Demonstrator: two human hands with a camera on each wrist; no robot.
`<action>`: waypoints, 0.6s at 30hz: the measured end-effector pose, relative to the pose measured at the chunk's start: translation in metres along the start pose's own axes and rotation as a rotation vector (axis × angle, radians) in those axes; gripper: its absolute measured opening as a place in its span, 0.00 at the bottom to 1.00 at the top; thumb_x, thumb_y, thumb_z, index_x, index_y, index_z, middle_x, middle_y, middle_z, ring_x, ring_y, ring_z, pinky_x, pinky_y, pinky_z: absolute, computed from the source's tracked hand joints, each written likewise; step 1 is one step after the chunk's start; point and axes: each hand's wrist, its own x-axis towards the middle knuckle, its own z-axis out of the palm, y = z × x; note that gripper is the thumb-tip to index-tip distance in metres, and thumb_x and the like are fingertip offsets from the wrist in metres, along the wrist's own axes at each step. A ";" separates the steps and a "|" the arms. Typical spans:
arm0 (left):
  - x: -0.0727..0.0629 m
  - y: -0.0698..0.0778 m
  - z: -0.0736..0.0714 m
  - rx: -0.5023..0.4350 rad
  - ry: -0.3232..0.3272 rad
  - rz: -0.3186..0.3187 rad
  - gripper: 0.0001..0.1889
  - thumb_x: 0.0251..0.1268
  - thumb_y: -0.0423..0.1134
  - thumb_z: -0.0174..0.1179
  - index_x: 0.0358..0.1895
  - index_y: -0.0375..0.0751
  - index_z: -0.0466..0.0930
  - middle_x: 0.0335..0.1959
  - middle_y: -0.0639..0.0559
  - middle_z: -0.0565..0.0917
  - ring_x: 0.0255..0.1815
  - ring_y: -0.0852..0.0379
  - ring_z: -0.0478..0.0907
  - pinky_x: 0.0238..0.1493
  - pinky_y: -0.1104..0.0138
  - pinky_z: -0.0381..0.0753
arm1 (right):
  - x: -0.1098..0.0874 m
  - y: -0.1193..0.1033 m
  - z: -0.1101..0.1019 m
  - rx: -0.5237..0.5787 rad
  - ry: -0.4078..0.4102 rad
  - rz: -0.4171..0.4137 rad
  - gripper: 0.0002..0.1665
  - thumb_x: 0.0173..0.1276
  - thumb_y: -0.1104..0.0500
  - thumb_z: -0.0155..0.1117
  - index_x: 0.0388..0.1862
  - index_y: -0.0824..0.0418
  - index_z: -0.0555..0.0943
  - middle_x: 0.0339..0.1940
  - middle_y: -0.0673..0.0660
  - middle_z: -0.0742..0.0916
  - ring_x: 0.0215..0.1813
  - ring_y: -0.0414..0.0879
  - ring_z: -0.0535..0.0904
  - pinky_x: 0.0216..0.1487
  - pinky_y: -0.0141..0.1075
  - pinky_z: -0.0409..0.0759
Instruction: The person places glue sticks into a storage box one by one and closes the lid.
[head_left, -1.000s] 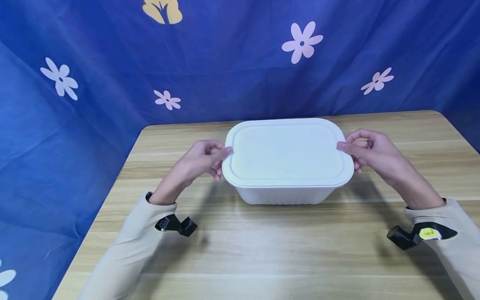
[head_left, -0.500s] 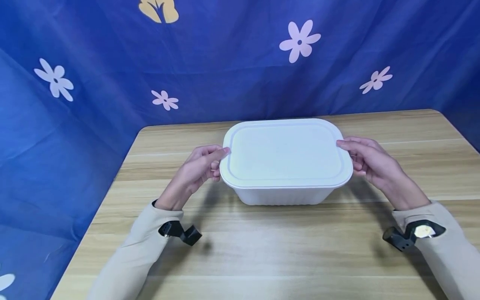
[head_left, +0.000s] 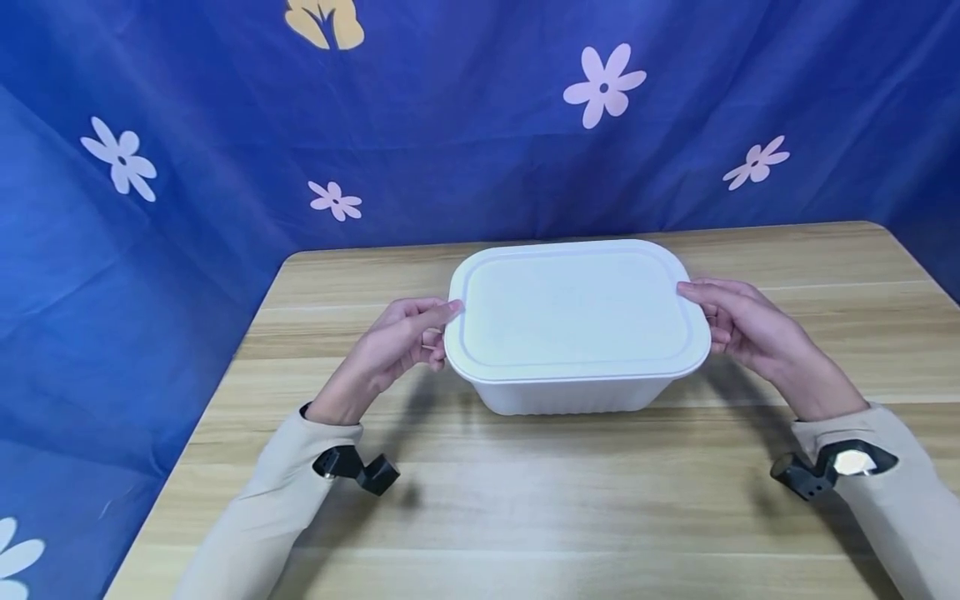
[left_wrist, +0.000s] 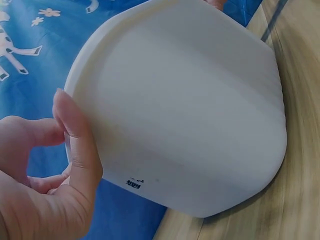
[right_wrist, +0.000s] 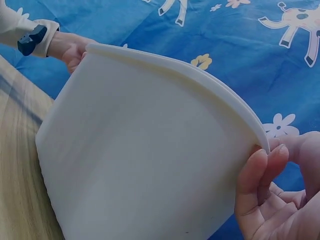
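A white plastic storage box (head_left: 570,396) with rounded corners stands on the wooden table, its flat white lid (head_left: 573,308) on top. My left hand (head_left: 393,346) grips the left end at the rim, thumb on the lid's edge and fingers curled beneath. At the opposite end my right hand (head_left: 757,333) pinches the rim the same way, thumb above and fingers below. The left wrist view shows the box's side wall (left_wrist: 185,110) with a small dark print near the bottom. In the right wrist view, fingertips (right_wrist: 252,172) press under the lip. The inside of the box is hidden.
The light wooden table (head_left: 562,500) extends around the box. Behind and to the left hangs a blue curtain (head_left: 465,125) with flower prints. A black wrist camera (head_left: 360,471) sits on the left sleeve and another camera (head_left: 817,471) on the right sleeve.
The fingers of my right hand have shifted lower round the rim, and both wrists have turned slightly. The box and its lid stay nearly in place.
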 end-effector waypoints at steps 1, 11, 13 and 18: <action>0.001 0.000 -0.001 0.002 0.000 -0.001 0.11 0.73 0.38 0.51 0.46 0.32 0.74 0.20 0.52 0.76 0.16 0.62 0.70 0.18 0.73 0.73 | 0.000 0.000 0.000 -0.003 -0.004 -0.001 0.14 0.77 0.61 0.49 0.31 0.58 0.79 0.14 0.47 0.75 0.17 0.42 0.53 0.21 0.36 0.44; 0.005 -0.001 -0.010 0.031 -0.032 -0.022 0.14 0.75 0.40 0.49 0.49 0.29 0.73 0.25 0.51 0.79 0.21 0.61 0.76 0.25 0.71 0.82 | -0.003 -0.002 -0.006 -0.057 -0.058 -0.008 0.15 0.78 0.61 0.47 0.32 0.58 0.78 0.19 0.47 0.74 0.18 0.38 0.66 0.19 0.30 0.62; 0.006 0.000 -0.016 0.078 -0.021 -0.024 0.16 0.76 0.39 0.47 0.51 0.25 0.71 0.28 0.49 0.80 0.25 0.60 0.79 0.31 0.67 0.85 | -0.004 -0.004 -0.010 -0.104 -0.040 -0.019 0.14 0.78 0.61 0.48 0.35 0.59 0.80 0.22 0.48 0.78 0.21 0.38 0.72 0.23 0.28 0.74; 0.000 0.009 -0.037 0.598 0.221 0.215 0.17 0.75 0.38 0.49 0.48 0.23 0.75 0.31 0.42 0.82 0.31 0.51 0.82 0.36 0.61 0.86 | -0.009 -0.017 -0.023 -0.282 0.086 -0.064 0.10 0.76 0.60 0.52 0.39 0.59 0.81 0.26 0.53 0.83 0.26 0.41 0.78 0.30 0.32 0.84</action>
